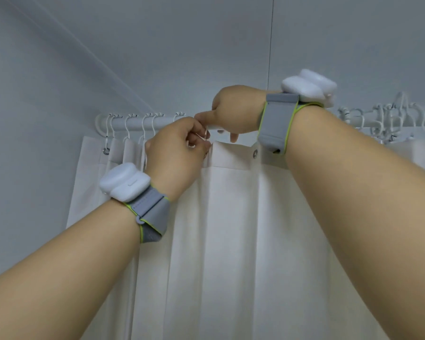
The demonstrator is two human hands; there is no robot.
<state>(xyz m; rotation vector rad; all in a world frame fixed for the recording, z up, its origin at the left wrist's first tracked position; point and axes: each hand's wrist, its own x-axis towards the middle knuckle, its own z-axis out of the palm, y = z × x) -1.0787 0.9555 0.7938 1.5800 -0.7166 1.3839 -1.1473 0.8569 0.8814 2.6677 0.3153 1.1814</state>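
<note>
**Spotter:** White on white up there. Start at the far left for me.

**Operator:** I see the white tubular curtain rod point(133, 124) ending at the wall. Several white wire hooks point(126, 130) hang from that stretch. Below it, the cream fabric shower curtain point(231, 217) is on those hooks.

**Spotter:** And your hands?

**Operator:** My left hand point(179, 148) sits just under the rod. Its fingertips pinch a thin white wire hook point(207, 135) at the curtain's top hem. My right hand point(236, 110) is on the rod just to the right. Its fingers curl over the rod, and one finger lies along it, pointing left.

**Spotter:** Next hole?

**Operator:** A round metal eyelet point(255, 153) shows in the hem below the rod, right of both hands. Nothing runs through it.

**Spotter:** What worries you?

**Operator:** I think the wire is thin enough to slip from that pinch. The loose hem would then sag away from the rod. The tip could also snag a fabric fold rather than a hole, since I'm working by feel. And a missed eyelet would leave the pleats uneven.

**Spotter:** What can't you see?

**Operator:** My left fingers hide the eyelet I'm working on. My right hand hides whether the hook's top sits over the rod. My right forearm covers a length of rod. At the rod's far right there's a tangled bunch of spare white hooks point(393, 116), too jumbled to count. The curtain's lower edge is cut off.
</note>
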